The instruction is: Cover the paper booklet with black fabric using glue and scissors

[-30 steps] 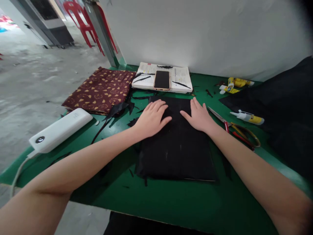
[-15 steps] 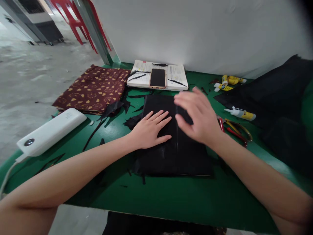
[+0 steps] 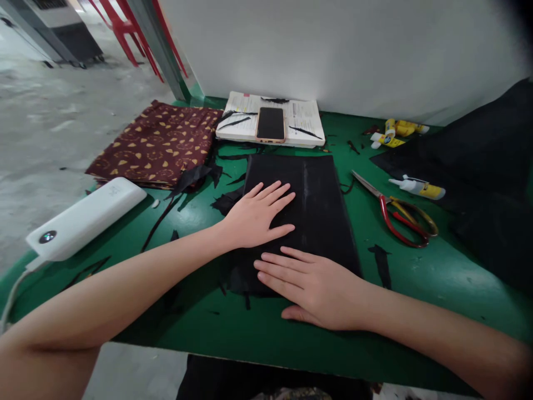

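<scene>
A flat black cloth-like piece [image 3: 320,194] lies on the green table [image 3: 266,339] in front of me, with a faint pale streak down its upper part. My left hand [image 3: 260,214] rests flat on its left side, fingers spread. Across its lower right part lies my right hand [image 3: 316,286], fingers stretched out to the left, the thumb over the near edge. Neither hand holds anything. Red-and-yellow-handled scissors [image 3: 400,216] lie to the right of the black piece.
Behind are an open book [image 3: 245,130] and a phone [image 3: 270,124]. At left lie patterned maroon cloth [image 3: 158,144] and a white power bank [image 3: 87,216] with a cable. Glue tubes [image 3: 403,130], a glue bottle [image 3: 420,188] and black cloth [image 3: 474,150] are at right; black scraps lie about.
My right hand has come down from above the upper right of the black piece onto its lower part, uncovering the pale streak and scissors. My left hand stays in place.
</scene>
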`<state>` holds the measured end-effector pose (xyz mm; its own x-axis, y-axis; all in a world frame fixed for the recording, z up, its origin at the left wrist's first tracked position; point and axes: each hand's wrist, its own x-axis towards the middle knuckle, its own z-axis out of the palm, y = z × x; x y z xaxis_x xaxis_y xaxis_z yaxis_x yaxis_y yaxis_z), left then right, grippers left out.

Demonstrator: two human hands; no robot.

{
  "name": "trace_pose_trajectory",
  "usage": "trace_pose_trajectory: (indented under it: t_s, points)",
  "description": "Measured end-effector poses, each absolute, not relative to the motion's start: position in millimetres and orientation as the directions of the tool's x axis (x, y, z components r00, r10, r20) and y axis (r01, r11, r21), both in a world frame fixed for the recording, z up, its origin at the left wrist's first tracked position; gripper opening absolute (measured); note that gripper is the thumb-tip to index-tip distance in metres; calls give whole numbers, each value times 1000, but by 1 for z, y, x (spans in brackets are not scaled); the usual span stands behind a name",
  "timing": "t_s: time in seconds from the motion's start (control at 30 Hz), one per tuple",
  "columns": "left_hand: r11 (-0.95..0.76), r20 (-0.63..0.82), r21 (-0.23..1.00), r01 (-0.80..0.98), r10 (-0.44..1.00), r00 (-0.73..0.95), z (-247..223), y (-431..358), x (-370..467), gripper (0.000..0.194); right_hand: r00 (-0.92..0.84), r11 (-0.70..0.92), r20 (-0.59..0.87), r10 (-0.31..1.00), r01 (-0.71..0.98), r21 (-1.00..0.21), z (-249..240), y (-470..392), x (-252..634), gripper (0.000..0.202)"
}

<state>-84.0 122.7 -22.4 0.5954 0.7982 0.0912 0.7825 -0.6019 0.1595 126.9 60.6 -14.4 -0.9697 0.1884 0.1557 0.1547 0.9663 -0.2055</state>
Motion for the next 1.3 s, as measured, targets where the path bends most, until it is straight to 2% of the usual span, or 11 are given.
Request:
trace_pose_trajectory:
  t_s: [0.17,0.3,0.43,0.63,0.73,0.8,0.83,0.9,1.03,1.17,1.3]
  points:
    - [-587,126,218,779,809,574,-23,123,-86,61,-901,936,295,318,247,-252,-6,58,126,34]
    - [-574,180,275,772,819,545,-25,123,-87,52,-870,924,342,355,271,-270,-5,56,127,25]
    - [-579,167,271,769,815,554,-24,122,-88,51,-855,939,388,344,315,-138,-5,48,131,23]
    - [-579,160,263,772,815,557,-23,122,-86,52,-870,960,431,238,278,32,-1,37,133,30]
    - [-582,160,253,772,813,560,-23,122,-86,52,-868,963,445,219,265,44,-1,40,132,27]
    - [-586,157,247,772,810,565,-22,122,-86,53,-849,960,464,252,278,-13,0,45,132,23]
    - [-587,156,244,772,810,566,-22,122,-86,53,-833,951,468,294,305,-55,2,49,132,25]
    - [-587,150,242,773,809,568,-22,122,-86,53,-805,909,428,411,401,-119,4,56,134,41]
    - [-579,143,236,780,815,562,-20,122,-86,53,-767,794,219,603,603,-76,-3,68,142,90]
    - [-576,124,214,789,817,563,-20,122,-86,55,-761,764,75,644,638,-95,-18,71,148,97]
    - [-576,113,176,798,817,565,-21,123,-85,57,-739,719,-10,674,660,-217,-18,70,149,99]
